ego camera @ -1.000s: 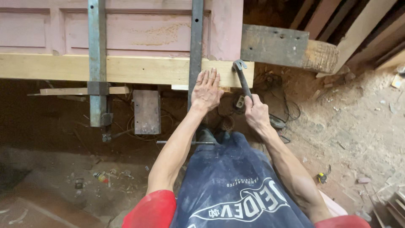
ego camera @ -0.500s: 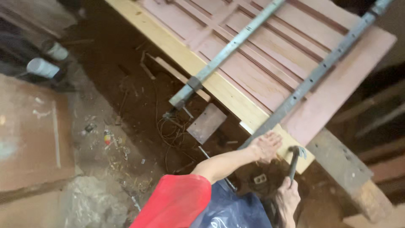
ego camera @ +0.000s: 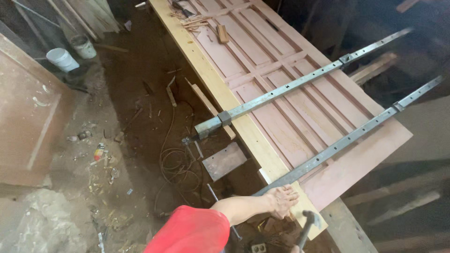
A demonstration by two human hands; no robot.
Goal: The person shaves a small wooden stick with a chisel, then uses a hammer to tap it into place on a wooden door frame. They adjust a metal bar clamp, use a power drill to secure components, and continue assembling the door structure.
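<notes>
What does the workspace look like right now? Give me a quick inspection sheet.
Surface: pink panelled door lying flat, pale wooden strip along its near edge.
Job's things: two long metal bar clamps across the door; hammer at the near corner.
Clutter: wood scraps on the far end, flat block and debris on the dirt floor.
Hands: left hand flat on the strip's end; right hand is out of view, only the hammer it would hold shows.
Cables: loose cord coiled on the floor.
Surroundings: two white buckets, wooden panel at left.
</notes>
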